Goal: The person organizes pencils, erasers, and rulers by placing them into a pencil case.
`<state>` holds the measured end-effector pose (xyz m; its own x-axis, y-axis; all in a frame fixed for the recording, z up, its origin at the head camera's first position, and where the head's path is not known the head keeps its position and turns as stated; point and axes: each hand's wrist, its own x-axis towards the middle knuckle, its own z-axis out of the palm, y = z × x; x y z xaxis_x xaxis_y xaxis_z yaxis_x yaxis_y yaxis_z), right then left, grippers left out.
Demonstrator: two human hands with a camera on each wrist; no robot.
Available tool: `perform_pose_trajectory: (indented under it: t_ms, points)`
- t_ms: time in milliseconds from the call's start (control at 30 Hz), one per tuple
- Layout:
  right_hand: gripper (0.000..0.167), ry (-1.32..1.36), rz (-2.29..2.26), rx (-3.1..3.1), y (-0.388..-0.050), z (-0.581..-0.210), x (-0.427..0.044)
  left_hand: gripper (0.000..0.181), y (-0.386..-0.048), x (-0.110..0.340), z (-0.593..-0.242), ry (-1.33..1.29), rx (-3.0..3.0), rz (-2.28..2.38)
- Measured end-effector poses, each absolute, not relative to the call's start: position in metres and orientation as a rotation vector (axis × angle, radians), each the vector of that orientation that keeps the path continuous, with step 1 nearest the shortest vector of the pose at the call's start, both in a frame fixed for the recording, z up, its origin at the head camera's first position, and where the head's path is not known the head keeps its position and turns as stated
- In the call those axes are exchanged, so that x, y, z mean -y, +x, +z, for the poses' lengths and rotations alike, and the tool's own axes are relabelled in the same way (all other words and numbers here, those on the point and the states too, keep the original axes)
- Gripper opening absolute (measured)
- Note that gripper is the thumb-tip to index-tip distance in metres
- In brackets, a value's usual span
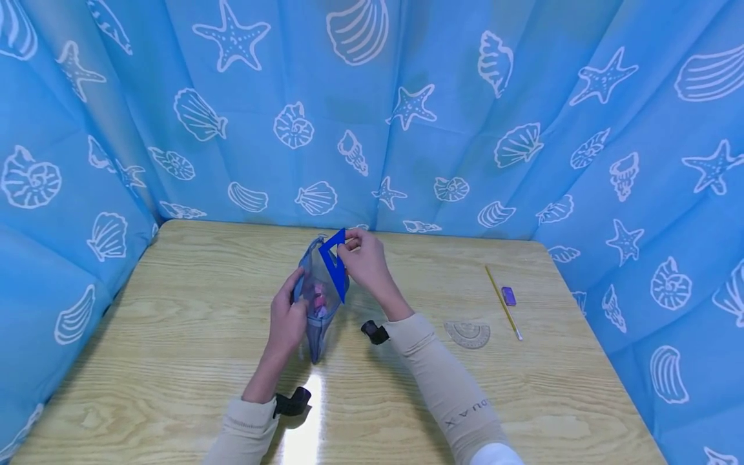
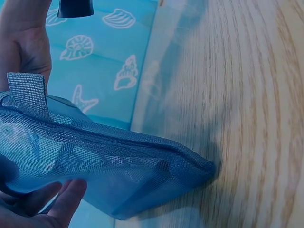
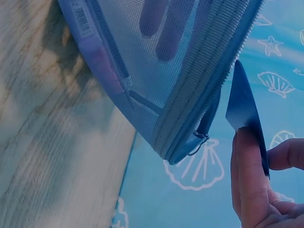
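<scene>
My left hand (image 1: 287, 316) grips one side of a blue-grey mesh zip pouch (image 1: 316, 336), which is held up off the table with its mouth unzipped. Pink items (image 1: 320, 302) show inside it, their kind unclear. In my right hand (image 1: 366, 261), a blue set square (image 1: 336, 278) is pinched between thumb and fingers beside the pouch's opening. The right wrist view shows the set square (image 3: 244, 104) edge-on, just outside the pouch's zip edge (image 3: 209, 71). From the left wrist, the mesh side of the pouch (image 2: 104, 156) fills much of the view.
On the right of the wooden table (image 1: 192, 310) lie a yellow pencil (image 1: 502, 300), a purple eraser (image 1: 508, 296) and a clear protractor (image 1: 467, 334). A blue curtain (image 1: 360, 97) with shell and starfish prints encloses the back and sides.
</scene>
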<state>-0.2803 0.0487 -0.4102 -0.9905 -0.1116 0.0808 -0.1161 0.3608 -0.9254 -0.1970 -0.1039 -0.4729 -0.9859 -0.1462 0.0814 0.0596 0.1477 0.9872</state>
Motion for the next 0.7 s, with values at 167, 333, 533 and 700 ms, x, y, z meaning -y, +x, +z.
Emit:
perform_pose_trajectory:
  t_ms: [167,333,533,700]
  points:
    - [0.028,0.203,1.757,2.585,-0.2819,-0.4125,-0.0454,0.071,-0.1964,0.1040,-0.4737,0.091,2.250,-1.954]
    - [0.029,0.160,1.742,2.592,-0.2851,-0.4149,-0.0427,0.070,-0.1953,0.1041,-0.4733,0.090,2.251,-1.950]
    - [0.029,0.137,1.753,2.575,-0.2856,-0.4165,-0.0403,0.071,-0.1961,0.1043,-0.4730,0.080,2.245,-1.955]
    - [0.024,0.146,1.760,2.572,-0.2821,-0.4183,-0.0390,0.071,-0.1968,0.1048,-0.4729,0.081,2.239,-1.964]
